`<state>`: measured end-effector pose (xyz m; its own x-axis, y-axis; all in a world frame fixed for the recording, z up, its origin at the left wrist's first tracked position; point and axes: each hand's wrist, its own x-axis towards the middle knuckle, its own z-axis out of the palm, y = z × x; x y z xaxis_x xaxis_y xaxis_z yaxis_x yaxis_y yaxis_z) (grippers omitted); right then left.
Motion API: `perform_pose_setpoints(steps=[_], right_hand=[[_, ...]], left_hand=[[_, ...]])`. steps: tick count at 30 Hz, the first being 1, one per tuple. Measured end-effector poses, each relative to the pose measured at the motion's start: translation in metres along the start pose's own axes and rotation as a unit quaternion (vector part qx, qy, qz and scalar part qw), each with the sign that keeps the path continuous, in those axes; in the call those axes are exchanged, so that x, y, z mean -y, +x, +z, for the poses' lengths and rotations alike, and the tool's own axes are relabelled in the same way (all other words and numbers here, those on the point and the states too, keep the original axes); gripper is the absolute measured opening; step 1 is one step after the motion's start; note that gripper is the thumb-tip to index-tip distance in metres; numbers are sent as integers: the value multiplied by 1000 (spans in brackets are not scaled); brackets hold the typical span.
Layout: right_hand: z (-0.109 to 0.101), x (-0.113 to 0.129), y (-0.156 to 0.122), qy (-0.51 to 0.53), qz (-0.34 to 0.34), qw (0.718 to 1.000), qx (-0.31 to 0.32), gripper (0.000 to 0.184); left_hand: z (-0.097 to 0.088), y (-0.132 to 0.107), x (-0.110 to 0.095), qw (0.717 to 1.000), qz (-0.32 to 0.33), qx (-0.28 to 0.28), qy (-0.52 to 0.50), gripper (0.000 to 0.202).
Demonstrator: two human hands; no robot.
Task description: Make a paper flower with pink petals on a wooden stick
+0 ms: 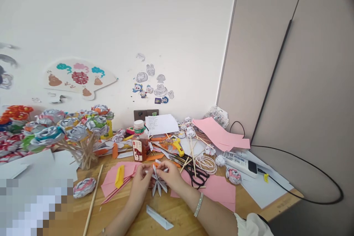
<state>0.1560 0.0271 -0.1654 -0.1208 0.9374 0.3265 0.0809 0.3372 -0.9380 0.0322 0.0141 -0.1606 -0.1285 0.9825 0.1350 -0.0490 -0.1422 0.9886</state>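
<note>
Both my hands meet over the wooden table (pixel 177 214) near its middle. My left hand (pixel 141 181) and my right hand (pixel 170 175) are closed on a folded silver-grey paper flower piece (pixel 158 187) with several pointed petals fanning downward. A bracelet circles my right wrist. A single folded grey paper strip (pixel 159 217) lies just in front of my hands. Pink paper sheets (pixel 117 177) with a yellow folded piece (pixel 120 175) lie to the left of my left hand.
Black scissors (pixel 197 175), wooden sticks, a pearl string (pixel 207 163) and a small bottle (pixel 140 146) lie behind my hands. A bunch of paper roses on sticks (pixel 69 129) stands at left. More pink paper (pixel 218 188), a power strip (pixel 240 163) and a black cable are at right.
</note>
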Motion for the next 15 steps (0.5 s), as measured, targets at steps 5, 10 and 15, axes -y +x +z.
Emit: perform_pose_setpoints(steps=[5, 10, 15], right_hand=[[-1, -6, 4, -2, -13, 1000, -8, 9], [1, -7, 4, -3, -8, 1000, -14, 12], [1, -2, 3, 5, -6, 1000, -14, 16]], left_hand=[[-2, 0, 1, 997, 63, 10, 32, 33], [-3, 0, 2, 993, 94, 16, 66, 32], [-3, -1, -3, 992, 99, 10, 74, 34]])
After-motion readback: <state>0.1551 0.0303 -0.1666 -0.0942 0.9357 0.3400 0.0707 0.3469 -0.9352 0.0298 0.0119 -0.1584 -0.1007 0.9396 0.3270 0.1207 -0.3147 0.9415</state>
